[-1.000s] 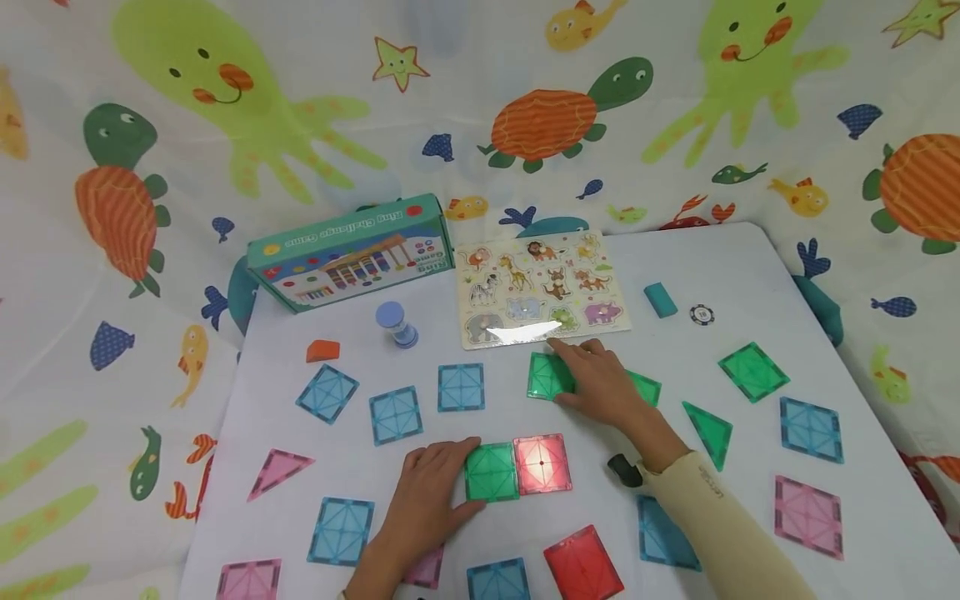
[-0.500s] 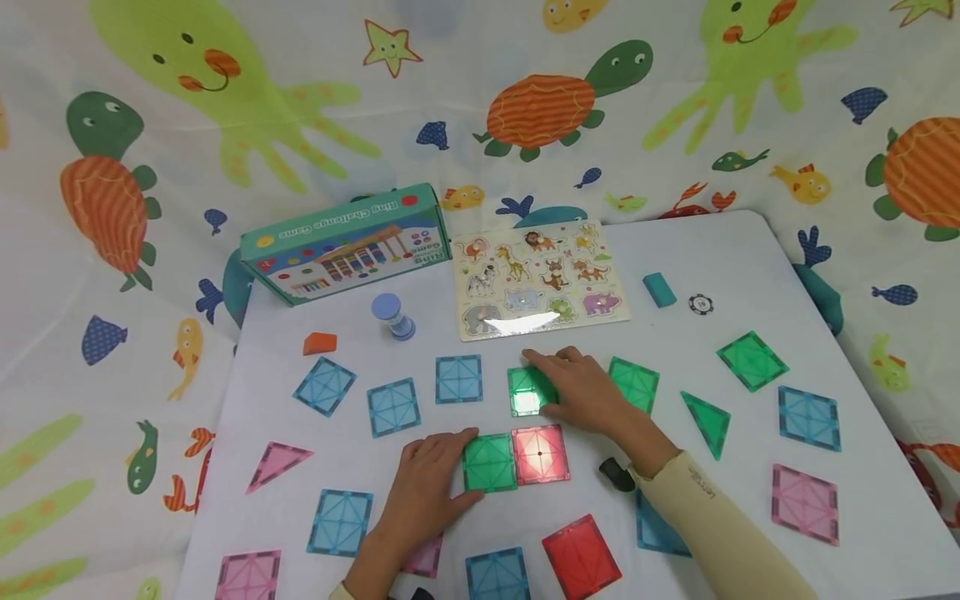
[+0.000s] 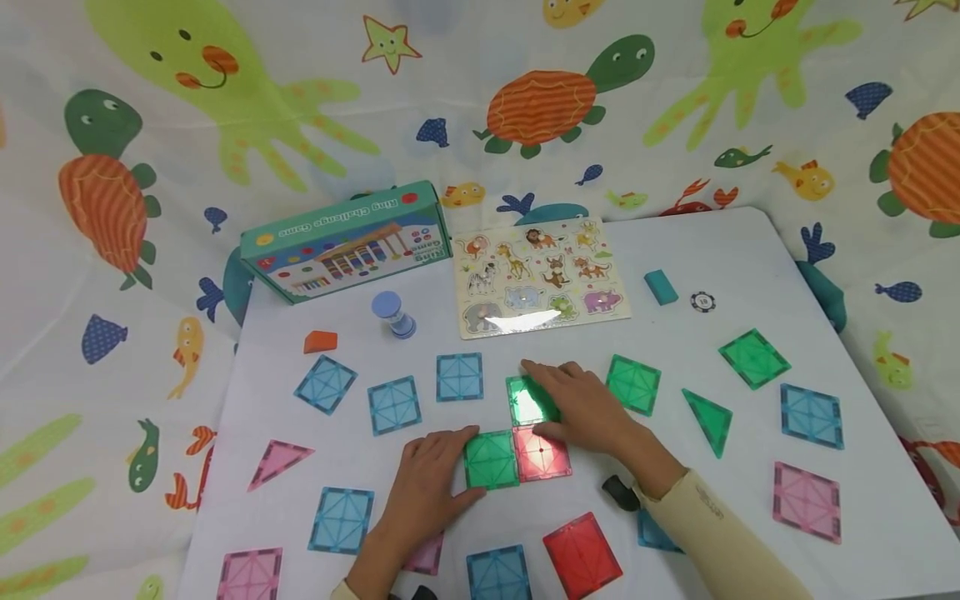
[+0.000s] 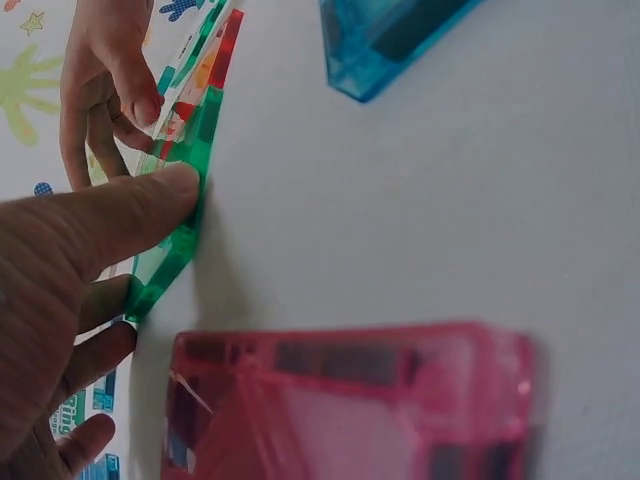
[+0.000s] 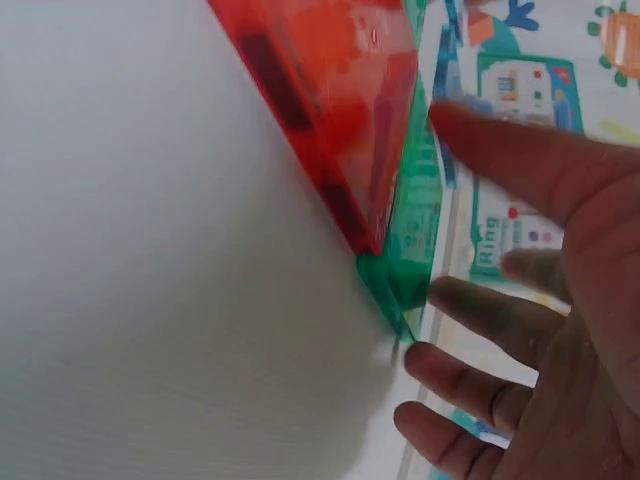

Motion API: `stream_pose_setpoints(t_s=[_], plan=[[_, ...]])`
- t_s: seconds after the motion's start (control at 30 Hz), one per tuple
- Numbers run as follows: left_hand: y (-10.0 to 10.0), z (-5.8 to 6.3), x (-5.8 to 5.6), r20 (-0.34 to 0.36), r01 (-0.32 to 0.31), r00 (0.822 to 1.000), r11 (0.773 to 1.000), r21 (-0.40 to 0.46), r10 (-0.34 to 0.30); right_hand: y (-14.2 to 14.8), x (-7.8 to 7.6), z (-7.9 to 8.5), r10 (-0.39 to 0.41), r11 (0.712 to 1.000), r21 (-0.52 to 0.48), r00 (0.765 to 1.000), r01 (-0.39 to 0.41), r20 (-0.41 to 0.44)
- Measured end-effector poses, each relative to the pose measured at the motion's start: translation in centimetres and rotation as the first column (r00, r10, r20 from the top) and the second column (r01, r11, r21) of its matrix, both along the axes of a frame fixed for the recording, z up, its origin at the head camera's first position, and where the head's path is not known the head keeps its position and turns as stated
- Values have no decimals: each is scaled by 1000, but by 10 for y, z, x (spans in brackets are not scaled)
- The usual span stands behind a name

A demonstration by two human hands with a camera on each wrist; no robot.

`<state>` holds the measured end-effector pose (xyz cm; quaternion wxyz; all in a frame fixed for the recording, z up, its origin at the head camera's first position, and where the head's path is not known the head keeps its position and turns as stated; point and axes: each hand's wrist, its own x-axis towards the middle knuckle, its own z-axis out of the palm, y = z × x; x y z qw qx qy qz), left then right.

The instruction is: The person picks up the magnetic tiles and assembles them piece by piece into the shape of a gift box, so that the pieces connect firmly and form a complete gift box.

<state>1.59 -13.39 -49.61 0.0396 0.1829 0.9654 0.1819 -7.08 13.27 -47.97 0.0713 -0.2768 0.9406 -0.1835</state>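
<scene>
In the head view, my left hand (image 3: pixel 423 479) holds a green square magnetic tile (image 3: pixel 491 460) at its left side, the thumb by its near edge. That tile lies flat, edge to edge with a translucent red square tile (image 3: pixel 547 458). My right hand (image 3: pixel 588 408) grips a second green square tile (image 3: pixel 525 400) by its edges and partly covers it. This tile lies against the far edge of the red one. In the left wrist view, my thumb (image 4: pixel 150 210) presses the green tile's edge. The right wrist view shows fingertips (image 5: pixel 430 360) by the green tile's corner.
Blue, pink, green and red tiles lie scattered around, including a red square (image 3: pixel 582 556) and green square (image 3: pixel 633 385). Behind are an animal puzzle board (image 3: pixel 540 279), a game box (image 3: pixel 348 246), a sand timer (image 3: pixel 393 314), a teal block (image 3: pixel 661 287) and a chip (image 3: pixel 702 302).
My right hand has drawn its green tile leftward and toward me, from apart to touching the red tile. The left hand has stayed at its green tile.
</scene>
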Motion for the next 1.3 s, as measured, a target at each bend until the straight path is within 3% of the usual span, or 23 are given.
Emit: stream_pose_setpoints(t_s=[0.17,0.27,0.4,0.53,0.9,1.3], plan=[[-4,1,-7,28,28,999,999,25,-28,6,20,-7,78,997,15,997,-78,-10],[-10,3,-20,-23,16,1000,1000,18,-16,7,29,-10,94,996,13,995,-94,-21],[-18,4,-40,-104,-33,994,998,-54,27,5,34,-13,82,997,2,996,-82,-35],[-21,4,-47,-87,-53,995,990,-133,41,4,35,-16,82,996,-18,996,-83,-19],[-6,-3,-28,-87,-62,995,985,-158,49,6,34,-19,65,998,-4,997,-65,-32],[10,-6,-10,-139,-79,988,989,-125,61,7,32,-18,63,998,-24,998,-64,-28]])
